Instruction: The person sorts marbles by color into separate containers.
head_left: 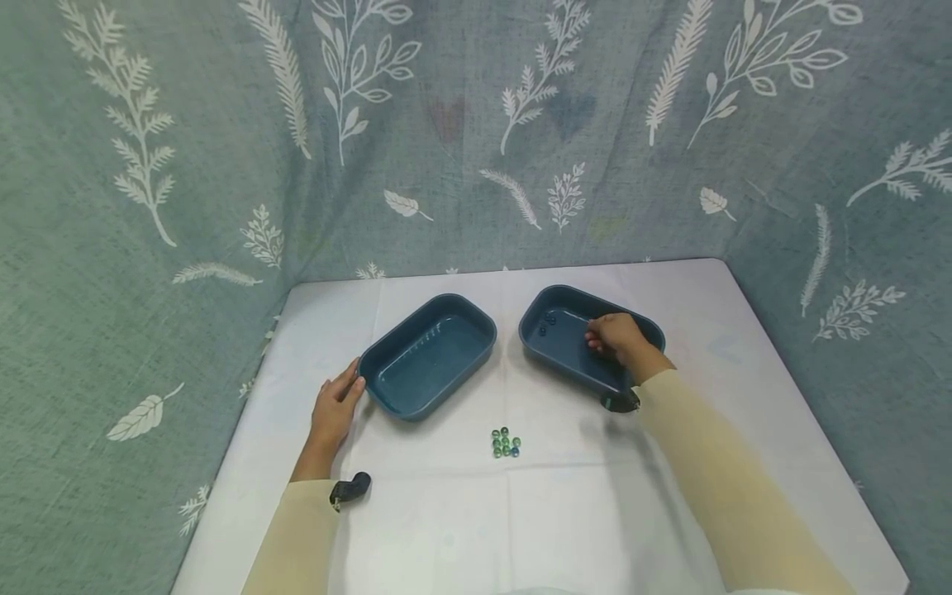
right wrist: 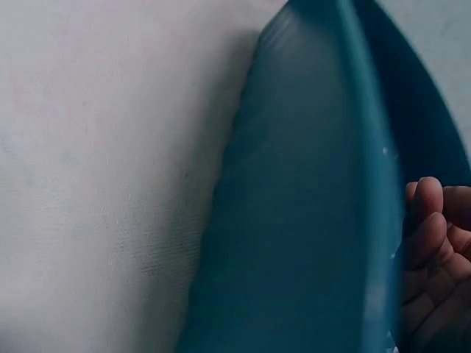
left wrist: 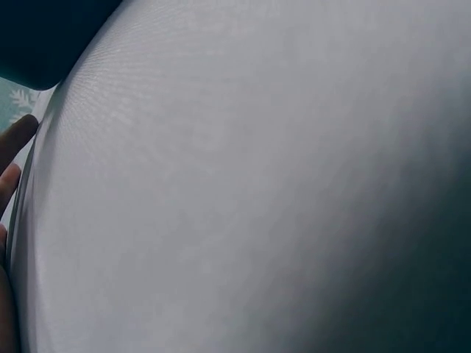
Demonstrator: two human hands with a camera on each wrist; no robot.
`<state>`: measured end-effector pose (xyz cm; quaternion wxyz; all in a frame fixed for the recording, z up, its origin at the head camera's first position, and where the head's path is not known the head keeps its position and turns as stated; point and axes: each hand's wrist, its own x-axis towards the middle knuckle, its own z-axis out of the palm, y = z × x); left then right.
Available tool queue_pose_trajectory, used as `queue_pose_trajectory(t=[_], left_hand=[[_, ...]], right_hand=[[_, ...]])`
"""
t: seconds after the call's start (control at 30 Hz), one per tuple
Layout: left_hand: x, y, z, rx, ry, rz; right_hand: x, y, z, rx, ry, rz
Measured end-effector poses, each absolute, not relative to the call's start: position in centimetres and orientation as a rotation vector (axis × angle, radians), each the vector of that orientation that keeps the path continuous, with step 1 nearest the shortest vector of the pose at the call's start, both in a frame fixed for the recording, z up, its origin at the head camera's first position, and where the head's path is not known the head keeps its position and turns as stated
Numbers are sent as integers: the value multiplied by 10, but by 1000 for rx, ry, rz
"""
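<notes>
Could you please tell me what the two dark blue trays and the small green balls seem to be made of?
The left tray and right tray look like smooth, slightly glossy plastic, given their rounded corners and soft highlights, though coated metal is possible. The green balls are probably glass: shiny and translucent-looking, with bright glints.

Marbles [head_left: 506,442] lie on the table [head_left: 431,529] before the left tray [head_left: 427,359] and right tray [head_left: 568,339], the latter holding more marbles [head_left: 542,330].

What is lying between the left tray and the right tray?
In the head view, only bare white cloth separates the left tray from the right tray.
</notes>
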<state>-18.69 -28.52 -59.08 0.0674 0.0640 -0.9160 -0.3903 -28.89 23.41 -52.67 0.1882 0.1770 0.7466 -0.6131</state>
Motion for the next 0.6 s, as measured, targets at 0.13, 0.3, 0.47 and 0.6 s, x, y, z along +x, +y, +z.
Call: queue_pose_trajectory(t=[0.13, 0.3, 0.47, 0.6], left_hand=[[-187, -285, -591, 199, -2758, -1184], [-187, -285, -590, 221, -2758, -1179], [-188, -285, -591, 195, -2756, -1171], [-188, -285, -591, 176, -2751, -1171]], right_hand=[[-279, 235, -513, 411, 2165, -1682], [-259, 237, -499, 282, 2224, -1629], [-236, 236, -491, 201, 2255, -1584], [-218, 232, -487, 176, 2237, -1613]])
